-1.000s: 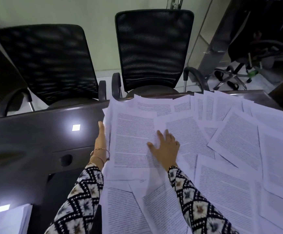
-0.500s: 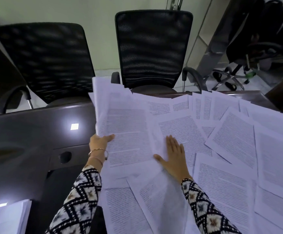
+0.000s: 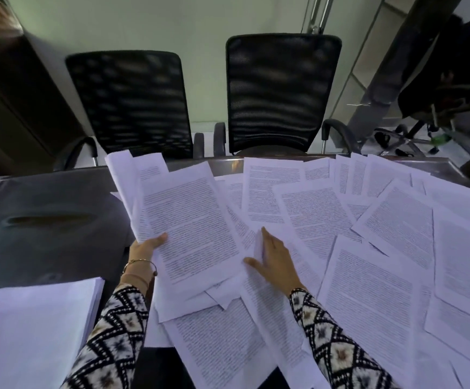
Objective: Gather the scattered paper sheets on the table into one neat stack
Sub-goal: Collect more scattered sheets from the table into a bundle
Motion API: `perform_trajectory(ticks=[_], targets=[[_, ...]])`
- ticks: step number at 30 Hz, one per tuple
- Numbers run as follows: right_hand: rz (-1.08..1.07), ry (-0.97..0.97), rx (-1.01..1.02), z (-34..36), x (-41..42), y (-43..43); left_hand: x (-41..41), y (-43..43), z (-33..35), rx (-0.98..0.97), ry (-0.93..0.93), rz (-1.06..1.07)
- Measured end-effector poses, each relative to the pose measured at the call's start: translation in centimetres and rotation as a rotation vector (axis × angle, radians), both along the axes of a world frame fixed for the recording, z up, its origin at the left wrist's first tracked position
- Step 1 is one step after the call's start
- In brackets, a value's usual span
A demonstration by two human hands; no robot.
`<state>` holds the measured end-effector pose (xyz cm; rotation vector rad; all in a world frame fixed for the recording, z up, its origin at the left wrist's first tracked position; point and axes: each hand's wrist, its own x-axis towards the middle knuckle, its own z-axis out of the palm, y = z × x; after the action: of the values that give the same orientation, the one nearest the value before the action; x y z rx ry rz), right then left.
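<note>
Many printed sheets [image 3: 368, 290] lie fanned across the table [image 3: 54, 197], mostly beyond and right of the right hand [image 3: 274, 259], which presses flat, palm down, on them. The left hand [image 3: 146, 247] grips a lifted bundle [image 3: 188, 226] by its left edge, thumb on top. Gathering seems midway; next, I judge, the flat hand must sweep nearby pages toward that bundle and square the edges.

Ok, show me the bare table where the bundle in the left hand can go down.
The bare patch is the dark table left of the bundle, between the far edge and the white stack. From the left hand rightward it is crowded: loose sheets overlap under the right hand to the right edge.
</note>
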<state>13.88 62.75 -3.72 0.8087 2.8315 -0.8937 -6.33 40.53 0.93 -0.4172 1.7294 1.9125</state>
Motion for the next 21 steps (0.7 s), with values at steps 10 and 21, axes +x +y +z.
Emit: perform_trajectory(ticks=[10, 21], targets=[[0.037, 0.068, -0.063, -0.1, 1.4, -3.7, 9.0, -4.9, -2.7, -0.216, 0.048, -0.064], [-0.045, -0.041, 0.041, 0.5, 0.0, -6.5, 9.1, -8.8, -1.9, -0.664, 0.067, 0.097]])
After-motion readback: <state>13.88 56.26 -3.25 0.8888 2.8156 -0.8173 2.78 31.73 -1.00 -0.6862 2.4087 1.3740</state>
